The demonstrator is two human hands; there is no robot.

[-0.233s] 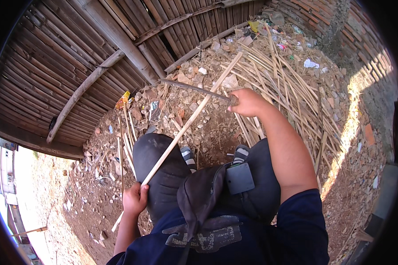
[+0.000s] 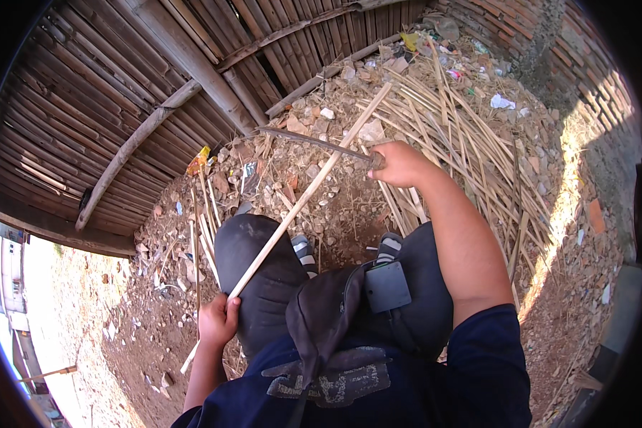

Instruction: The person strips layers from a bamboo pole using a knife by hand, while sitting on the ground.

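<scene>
My left hand (image 2: 217,321) is closed round the lower part of a long pale bamboo strip (image 2: 296,208). The strip slants across my left knee, its far end up and to the right over the rubble. My right hand (image 2: 399,165) grips the short handle of a long, thin, dark-bladed knife (image 2: 310,142). The blade points left and crosses the strip near its upper end; whether its edge touches or bites into the strip I cannot tell. The handle is mostly hidden in my fingers.
A heap of split bamboo strips (image 2: 464,146) spreads over the rubble to the right. Several more strips (image 2: 207,225) stand by my left knee. A slatted bamboo wall (image 2: 121,93) leans at the upper left; a brick wall (image 2: 578,50) rises at the upper right.
</scene>
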